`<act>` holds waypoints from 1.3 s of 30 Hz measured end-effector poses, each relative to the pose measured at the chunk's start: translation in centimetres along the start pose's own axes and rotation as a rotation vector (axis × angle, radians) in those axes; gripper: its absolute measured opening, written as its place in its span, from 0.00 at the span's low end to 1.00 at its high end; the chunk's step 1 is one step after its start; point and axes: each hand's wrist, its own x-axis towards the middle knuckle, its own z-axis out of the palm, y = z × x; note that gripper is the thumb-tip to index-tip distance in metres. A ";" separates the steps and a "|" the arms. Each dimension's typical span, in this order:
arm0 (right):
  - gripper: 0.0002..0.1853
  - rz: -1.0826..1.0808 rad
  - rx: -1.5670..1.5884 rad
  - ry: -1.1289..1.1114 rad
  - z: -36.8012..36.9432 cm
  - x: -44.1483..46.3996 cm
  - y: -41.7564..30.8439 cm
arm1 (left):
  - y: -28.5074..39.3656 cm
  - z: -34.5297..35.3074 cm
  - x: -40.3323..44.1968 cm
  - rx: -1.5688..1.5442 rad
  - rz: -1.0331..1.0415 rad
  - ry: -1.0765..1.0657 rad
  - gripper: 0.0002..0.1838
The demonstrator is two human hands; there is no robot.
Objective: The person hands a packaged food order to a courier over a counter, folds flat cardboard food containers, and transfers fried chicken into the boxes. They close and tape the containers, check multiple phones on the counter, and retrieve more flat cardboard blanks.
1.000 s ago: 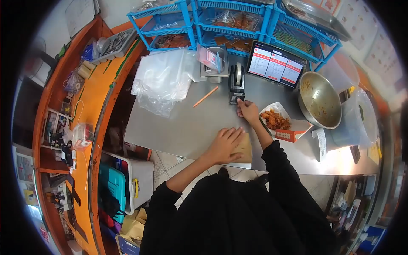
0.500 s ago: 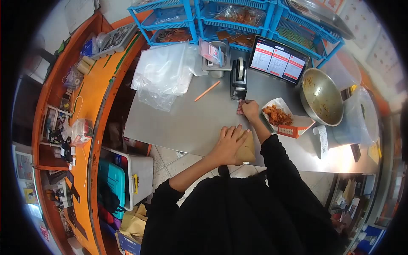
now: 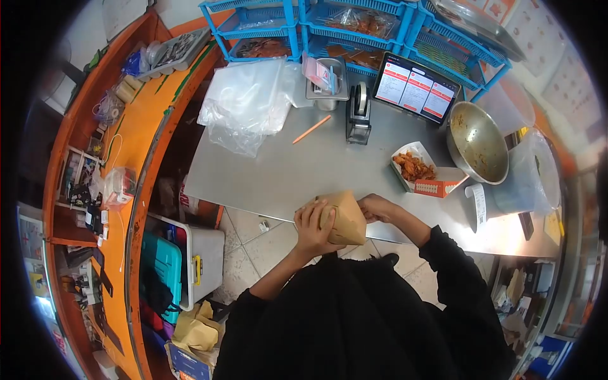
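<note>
Handling paper packet point(image 3: 346, 218).
Left hand point(image 3: 311, 229) is clasping its left side; right hand point(image 3: 379, 208) is curling at its right, hold unclear.

The left hand point(image 3: 313, 229) is curved in a grip, its fingers parted. The right hand point(image 3: 377, 208) is near it, fingers bent inward; both forearms point(image 3: 277, 275) angle toward each other.
</note>
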 end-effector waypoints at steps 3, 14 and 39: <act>0.07 0.117 0.056 -0.033 1.3 -1.3 0.1 | 0.1 0.3 -0.6 -0.029 0.013 0.051 0.44; 0.19 0.176 0.520 -0.080 4.0 -5.6 0.1 | -1.4 -0.8 -0.2 -0.074 0.094 0.144 0.43; 0.33 -0.864 -0.128 1.034 -9.8 -6.1 4.6 | 5.3 8.9 8.7 -0.686 -0.473 -0.015 0.48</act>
